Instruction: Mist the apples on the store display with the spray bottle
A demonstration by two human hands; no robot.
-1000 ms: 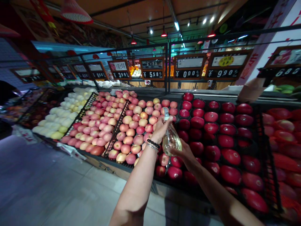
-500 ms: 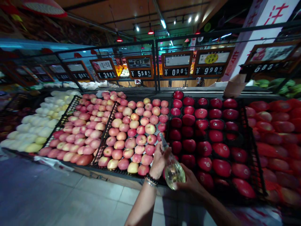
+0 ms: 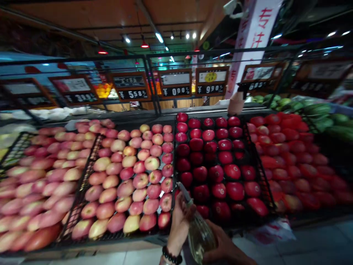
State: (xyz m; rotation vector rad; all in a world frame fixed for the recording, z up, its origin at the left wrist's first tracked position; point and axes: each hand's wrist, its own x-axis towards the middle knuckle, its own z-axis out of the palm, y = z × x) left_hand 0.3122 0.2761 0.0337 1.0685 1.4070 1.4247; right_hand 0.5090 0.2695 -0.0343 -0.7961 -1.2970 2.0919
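Observation:
A clear spray bottle (image 3: pixel 199 235) with pale liquid is held low in the middle of the view. My right hand (image 3: pixel 223 246) cups its body from below and the right. My left hand (image 3: pixel 178 219), with a dark bead bracelet on the wrist, grips the bottle's neck just under the nozzle (image 3: pixel 184 193). The nozzle points up and left. Both hands hover at the front edge of a stand, where a bin of pink-yellow apples (image 3: pixel 138 173) meets a tray of dark red apples (image 3: pixel 217 162).
More pink apples (image 3: pixel 44 184) fill the left bin, and netted red apples (image 3: pixel 292 162) lie at the right with green melons (image 3: pixel 317 110) behind. Price signs (image 3: pixel 176 84) hang on a black rail above. Grey floor tiles (image 3: pixel 317 243) show at the bottom right.
The view has swung right and closer to the stand. Both hands with the bottle have dropped lower in the view, toward the stand's front edge. The grip is unchanged.

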